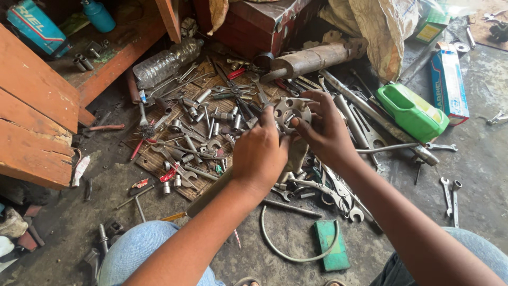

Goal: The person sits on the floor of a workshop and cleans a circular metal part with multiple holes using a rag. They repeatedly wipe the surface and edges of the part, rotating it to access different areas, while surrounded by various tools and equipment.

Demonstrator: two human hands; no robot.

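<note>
— Two hands meet over a workshop floor [476, 185]: what do they hold?

— A round metal plate with holes [290, 112], gripped from both sides above a scatter of sockets and spanners [201, 132]. The left hand [260, 151] clamps its rim at 7 o'clock, fingers curled closed on it; the right hand [324, 127] pinches it at 4 o'clock.

— And around them?

— A green plastic can [411, 111] lies at 3 o'clock of the plate, a rusty metal cylinder [312, 59] at 12, a clear plastic bottle [166, 62] at 10. A green flat box [330, 244] sits at 6, near the knees.
</note>
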